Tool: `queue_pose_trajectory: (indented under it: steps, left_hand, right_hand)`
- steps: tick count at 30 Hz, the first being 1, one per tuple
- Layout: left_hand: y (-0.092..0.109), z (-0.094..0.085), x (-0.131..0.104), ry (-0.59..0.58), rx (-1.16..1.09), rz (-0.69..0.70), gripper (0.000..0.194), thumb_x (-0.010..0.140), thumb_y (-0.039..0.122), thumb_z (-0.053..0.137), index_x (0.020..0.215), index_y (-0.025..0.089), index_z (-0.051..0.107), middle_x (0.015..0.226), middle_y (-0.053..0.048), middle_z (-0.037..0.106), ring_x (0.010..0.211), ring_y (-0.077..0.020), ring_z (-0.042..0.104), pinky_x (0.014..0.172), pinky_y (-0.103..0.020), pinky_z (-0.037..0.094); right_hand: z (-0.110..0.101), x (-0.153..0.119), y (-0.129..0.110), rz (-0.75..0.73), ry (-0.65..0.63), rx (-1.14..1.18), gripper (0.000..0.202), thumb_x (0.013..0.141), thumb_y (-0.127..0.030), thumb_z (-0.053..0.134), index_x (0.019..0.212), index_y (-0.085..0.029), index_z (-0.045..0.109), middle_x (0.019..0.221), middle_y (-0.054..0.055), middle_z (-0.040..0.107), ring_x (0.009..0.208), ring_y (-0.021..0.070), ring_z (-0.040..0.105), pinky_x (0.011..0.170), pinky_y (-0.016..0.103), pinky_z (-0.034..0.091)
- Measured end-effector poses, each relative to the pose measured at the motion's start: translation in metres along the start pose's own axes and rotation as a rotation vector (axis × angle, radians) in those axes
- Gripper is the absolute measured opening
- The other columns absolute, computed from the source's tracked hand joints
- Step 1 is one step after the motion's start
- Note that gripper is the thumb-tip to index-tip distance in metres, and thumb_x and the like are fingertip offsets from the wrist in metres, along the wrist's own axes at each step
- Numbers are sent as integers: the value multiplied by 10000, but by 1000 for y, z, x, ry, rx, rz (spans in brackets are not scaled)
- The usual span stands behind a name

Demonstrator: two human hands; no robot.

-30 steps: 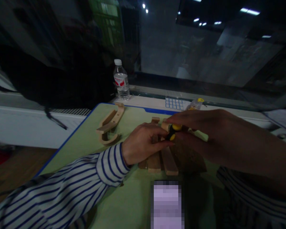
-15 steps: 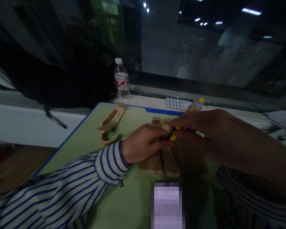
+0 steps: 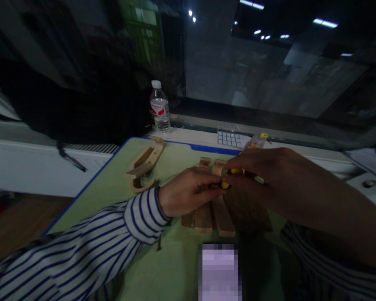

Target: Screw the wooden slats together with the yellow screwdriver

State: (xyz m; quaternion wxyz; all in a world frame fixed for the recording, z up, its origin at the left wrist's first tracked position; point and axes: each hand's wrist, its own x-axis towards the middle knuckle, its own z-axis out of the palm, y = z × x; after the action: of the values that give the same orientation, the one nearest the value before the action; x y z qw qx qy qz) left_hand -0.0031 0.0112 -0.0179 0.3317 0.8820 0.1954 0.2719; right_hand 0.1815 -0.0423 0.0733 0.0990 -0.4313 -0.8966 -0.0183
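My right hand (image 3: 266,169) is closed in a pinch round a short yellow-and-black screwdriver (image 3: 235,171), most of it hidden by the fingers. My left hand (image 3: 189,190) reaches in from the left, thumb and fingertips pressed together by the tool's lower end; what they pinch is hidden. Under both hands are two narrow wooden slats (image 3: 224,219), side by side and pointing towards me. They lie over a wider, darker wooden board (image 3: 252,209). Curled wooden ends (image 3: 218,168) show beyond my fingers.
Curved wooden pieces with holes (image 3: 146,164) lie at the table's far left. A water bottle (image 3: 160,109), a blue-grid sheet (image 3: 228,138) and a clear yellow-capped container (image 3: 257,141) stand along the windowsill. A phone with a blurred screen (image 3: 219,271) lies near me on the green table (image 3: 156,267).
The whole view has shifted slightly, so things sit a little lower. Both hands keep nearly the same place and grip, and the screwdriver has turned or tilted slightly.
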Motion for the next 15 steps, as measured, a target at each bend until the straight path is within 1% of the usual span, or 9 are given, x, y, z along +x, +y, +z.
queue_pose_trajectory:
  steps: [3,6,9,11,15]
  left_hand:
    - [5,0,-1,84,103,-43,197,822,321,618,943,184,692,896,-25,703,825,-152,617,762,-265,456]
    - [6,0,-1,125,140,-66,177,812,326,629,898,189,702,839,-13,706,787,-147,616,752,-268,452]
    - [5,1,-2,118,142,-79,204,833,349,597,906,188,699,808,-12,705,750,-137,619,730,-256,454]
    - [5,0,-2,110,141,-87,210,835,356,592,906,188,697,817,-11,705,756,-135,622,734,-250,456]
    - [4,0,-2,80,102,-86,194,841,329,592,910,176,688,876,-13,704,802,-132,626,765,-242,458]
  right_hand:
    - [0,2,-2,-13,8,35,204,930,-339,459,938,-231,632,931,-21,687,821,154,628,718,291,435]
    - [1,4,-3,-21,0,55,188,929,-323,465,979,-236,624,957,-24,683,858,153,622,735,292,436]
    - [1,3,-4,-21,-9,62,184,918,-302,485,1046,-241,602,1036,-18,672,906,153,616,763,293,443]
    - [1,1,-4,-30,3,68,194,900,-256,509,1075,-235,590,1096,-6,655,958,154,605,800,288,443]
    - [0,0,-5,-50,-47,106,198,870,-146,513,1032,-216,603,1087,3,655,956,143,607,823,264,445]
